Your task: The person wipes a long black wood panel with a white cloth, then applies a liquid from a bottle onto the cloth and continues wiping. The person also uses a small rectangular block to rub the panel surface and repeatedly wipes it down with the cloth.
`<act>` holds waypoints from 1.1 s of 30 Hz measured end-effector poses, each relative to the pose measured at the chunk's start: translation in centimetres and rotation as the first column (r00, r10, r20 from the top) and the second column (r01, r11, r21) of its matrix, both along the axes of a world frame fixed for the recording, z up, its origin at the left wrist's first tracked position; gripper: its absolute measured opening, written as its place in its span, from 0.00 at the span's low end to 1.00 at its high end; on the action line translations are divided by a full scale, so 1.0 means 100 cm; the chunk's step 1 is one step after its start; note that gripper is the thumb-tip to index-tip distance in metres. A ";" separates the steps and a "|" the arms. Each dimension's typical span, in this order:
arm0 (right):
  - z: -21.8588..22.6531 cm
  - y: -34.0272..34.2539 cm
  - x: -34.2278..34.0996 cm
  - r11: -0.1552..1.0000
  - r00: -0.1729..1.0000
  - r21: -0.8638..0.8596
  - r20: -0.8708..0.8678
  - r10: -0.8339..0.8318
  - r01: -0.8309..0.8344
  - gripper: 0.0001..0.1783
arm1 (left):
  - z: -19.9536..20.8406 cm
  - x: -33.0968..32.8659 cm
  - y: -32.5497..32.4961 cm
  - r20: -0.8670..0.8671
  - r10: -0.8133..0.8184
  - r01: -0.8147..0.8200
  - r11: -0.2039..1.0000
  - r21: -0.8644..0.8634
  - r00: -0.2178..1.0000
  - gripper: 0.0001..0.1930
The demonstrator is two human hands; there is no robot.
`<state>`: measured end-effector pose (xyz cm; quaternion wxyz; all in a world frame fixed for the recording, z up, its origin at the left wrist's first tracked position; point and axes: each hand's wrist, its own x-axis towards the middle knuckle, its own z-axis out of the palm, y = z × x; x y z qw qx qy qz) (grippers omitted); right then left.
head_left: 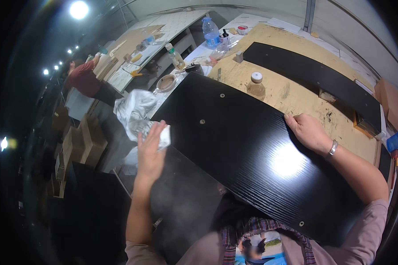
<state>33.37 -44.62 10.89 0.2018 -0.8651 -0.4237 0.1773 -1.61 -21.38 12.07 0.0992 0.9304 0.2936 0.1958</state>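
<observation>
The wooden tabletop (292,95) extends beyond the black panel (239,141). At the panel's left corner, a white cloth (135,106) is bunched in the half-curled left grip (152,148); the right grip (309,132) is closed on the panel's far edge. Beyond that edge stands a capped bottle (256,89).

panel (247,137): black, grained | cloth (135,106): white | worktop (287,86): tan, dark-smudged | sleeve (368,225): mauve
</observation>
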 end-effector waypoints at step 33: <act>0.008 -0.002 -0.005 0.999 1.000 -0.042 0.015 -0.023 0.023 0.37 | -0.001 0.051 -0.080 -0.097 -0.461 0.439 0.879 -0.186 0.882 0.28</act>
